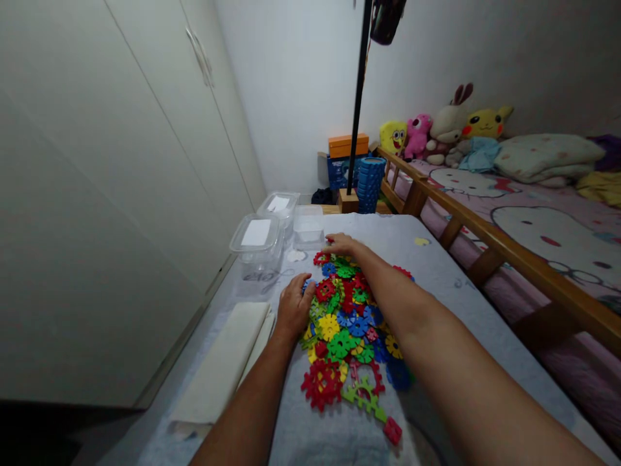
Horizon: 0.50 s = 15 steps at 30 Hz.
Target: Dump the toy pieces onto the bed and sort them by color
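A heap of plastic gear and snowflake building pieces (342, 343) in red, green, blue and yellow lies on the cloth-covered table before me. At its left edge is my left hand (295, 304), fingers apart, thumb close to a blue piece (309, 285). My right hand (342, 244) reaches over the heap to its far end, fingers bent around a small red piece (330, 240) that is mostly hidden. Just left of that hand stands a clear plastic box (309, 238). My right forearm covers part of the heap's right side.
Two lidded clear containers (258, 234) (280, 202) with white labels stand at the table's back left. A folded cream cloth (223, 362) lies left of my left arm. Beyond the right edge runs a wooden bed rail (456, 220); a black pole (358, 97) rises behind the table.
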Each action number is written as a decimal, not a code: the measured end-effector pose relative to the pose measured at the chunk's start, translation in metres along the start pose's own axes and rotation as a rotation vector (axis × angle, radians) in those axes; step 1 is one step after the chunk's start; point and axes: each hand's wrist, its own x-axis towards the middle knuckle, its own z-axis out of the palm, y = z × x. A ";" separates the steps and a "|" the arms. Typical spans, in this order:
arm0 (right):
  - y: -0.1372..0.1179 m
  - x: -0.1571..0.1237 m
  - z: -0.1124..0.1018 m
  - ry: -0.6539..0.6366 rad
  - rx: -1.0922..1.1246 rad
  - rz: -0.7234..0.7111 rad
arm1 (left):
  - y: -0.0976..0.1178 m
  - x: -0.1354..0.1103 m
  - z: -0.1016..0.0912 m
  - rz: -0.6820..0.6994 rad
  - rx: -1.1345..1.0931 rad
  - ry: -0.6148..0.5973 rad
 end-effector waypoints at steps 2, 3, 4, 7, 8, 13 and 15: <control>-0.005 -0.006 -0.002 -0.077 -0.012 0.045 | 0.001 0.000 -0.001 -0.002 -0.006 0.000; -0.008 -0.011 -0.003 -0.113 -0.017 0.059 | 0.002 0.000 -0.001 -0.003 -0.007 0.001; -0.011 -0.017 -0.004 -0.140 -0.017 0.046 | 0.002 0.000 -0.001 -0.005 -0.006 0.002; -0.019 -0.042 -0.009 -0.191 0.009 -0.092 | 0.004 0.000 -0.001 -0.007 0.005 0.003; -0.021 -0.051 -0.010 -0.212 0.022 -0.152 | 0.005 0.000 -0.001 -0.005 0.011 -0.001; -0.026 -0.100 -0.020 -0.388 0.160 -0.385 | 0.008 0.000 -0.003 -0.003 0.071 -0.069; -0.024 -0.123 -0.026 -0.393 0.226 -0.407 | 0.010 0.000 -0.003 0.003 0.096 -0.105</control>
